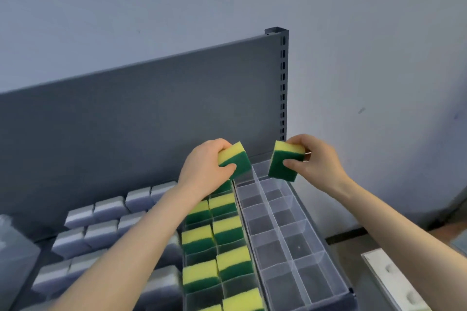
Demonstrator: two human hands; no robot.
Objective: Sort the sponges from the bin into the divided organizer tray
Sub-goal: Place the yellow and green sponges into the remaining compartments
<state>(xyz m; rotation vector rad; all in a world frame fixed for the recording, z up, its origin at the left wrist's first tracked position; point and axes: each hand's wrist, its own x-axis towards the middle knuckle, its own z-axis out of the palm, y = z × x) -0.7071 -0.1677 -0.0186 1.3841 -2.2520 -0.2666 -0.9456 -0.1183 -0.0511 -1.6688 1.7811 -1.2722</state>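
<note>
A: Where the grey shelf panel [151, 113] stands upright at the back, what sits in front of it?

B: Two clear divided trays, side by side. The right-hand tray [274, 219] has two columns of compartments, and every one in view stands empty. The left-hand tray [202, 256] holds green-and-yellow sponges [227, 230], one to a compartment in two columns. Each is a block of yellow foam on a dark green scouring layer.

A: And further left?

B: Rows of grey-and-white sponges [101, 232], partly hidden behind the left forearm.

A: The hands?

B: Each grips one sponge above the far end of the trays. The left hand [202, 171] has its fingers curled over the yellow edge of its sponge [235, 156], thumb on the green face. The right hand [321, 159] pinches the other sponge [284, 161] the same way. That one is tilted, green face towards the camera. The two sponges are near each other but apart.
</note>
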